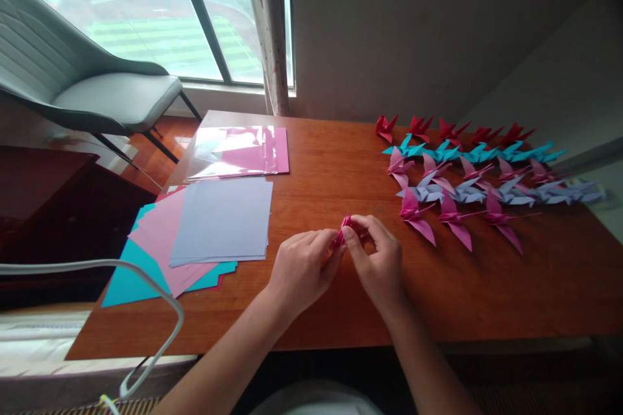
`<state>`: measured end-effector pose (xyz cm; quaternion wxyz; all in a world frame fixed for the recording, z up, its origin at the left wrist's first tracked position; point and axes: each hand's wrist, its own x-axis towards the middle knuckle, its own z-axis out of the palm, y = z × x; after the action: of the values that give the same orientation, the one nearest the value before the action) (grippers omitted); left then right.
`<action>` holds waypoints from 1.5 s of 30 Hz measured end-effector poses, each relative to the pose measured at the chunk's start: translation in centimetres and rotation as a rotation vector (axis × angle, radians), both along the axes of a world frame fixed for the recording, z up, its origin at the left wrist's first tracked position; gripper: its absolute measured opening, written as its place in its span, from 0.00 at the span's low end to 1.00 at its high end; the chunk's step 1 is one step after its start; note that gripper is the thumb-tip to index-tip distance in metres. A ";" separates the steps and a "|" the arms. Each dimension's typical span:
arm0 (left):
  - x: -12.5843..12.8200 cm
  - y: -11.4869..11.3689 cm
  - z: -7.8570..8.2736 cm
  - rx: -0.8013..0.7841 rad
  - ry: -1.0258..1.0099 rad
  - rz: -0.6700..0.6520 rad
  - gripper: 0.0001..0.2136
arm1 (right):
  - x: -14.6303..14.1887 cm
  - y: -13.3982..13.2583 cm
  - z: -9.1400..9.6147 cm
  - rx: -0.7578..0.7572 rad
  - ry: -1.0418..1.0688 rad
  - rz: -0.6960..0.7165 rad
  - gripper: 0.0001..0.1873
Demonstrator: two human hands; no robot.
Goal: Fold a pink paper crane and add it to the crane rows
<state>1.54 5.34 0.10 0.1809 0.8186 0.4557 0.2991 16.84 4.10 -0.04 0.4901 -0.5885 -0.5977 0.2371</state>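
Note:
Between both hands, above the front middle of the table, is a small piece of folded magenta paper (343,231). My left hand (305,266) pinches its left side, fingers curled around it. From the other side my right hand (377,256) grips it with thumb and fingertips. Most of the paper is hidden by the fingers, so its exact folded shape does not show. To the right stand rows of finished paper cranes; the nearest row has magenta cranes (453,220).
Behind them are lavender (467,190), pink (400,167), turquoise (445,152) and red cranes (450,131). Left lie lavender sheets (224,220) over pink and turquoise paper, and a clear packet (228,152) of magenta paper. A white cable (178,314) crosses the table's left corner. A chair (117,97) stands beyond.

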 end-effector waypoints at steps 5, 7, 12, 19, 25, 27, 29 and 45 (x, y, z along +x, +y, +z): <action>-0.1 0.1 0.3 -0.131 -0.129 -0.011 0.07 | 0.0 0.0 0.1 0.053 0.011 0.043 0.08; -0.2 0.1 0.6 -0.205 -0.190 -0.012 0.07 | -0.1 0.0 0.2 0.069 0.003 0.051 0.09; -0.3 0.4 1.2 -0.408 -0.378 -0.004 0.11 | -0.2 0.1 0.0 0.145 -0.076 0.021 0.09; -0.4 0.8 1.3 -0.781 -0.786 -0.015 0.17 | -0.1 -0.1 -0.2 0.271 -0.176 0.066 0.09; -0.5 1.2 1.1 -0.923 -0.918 0.012 0.14 | -0.2 0.0 -0.2 0.335 -0.231 0.117 0.10; -0.5 1.3 1.2 -0.932 -0.935 0.024 0.13 | -0.2 0.0 -0.3 0.332 -0.234 0.130 0.10; -0.5 1.4 1.3 -0.938 -0.969 0.036 0.13 | -0.2 0.0 -0.2 0.330 -0.224 0.149 0.10; -0.5 1.5 1.0 -0.844 -0.964 0.105 0.11 | -0.4 -0.2 0.3 0.259 -0.120 0.237 0.11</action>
<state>1.06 6.82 1.15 0.6573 0.4273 0.4410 0.4369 16.39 3.93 0.26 0.4940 -0.4591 -0.7164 0.1786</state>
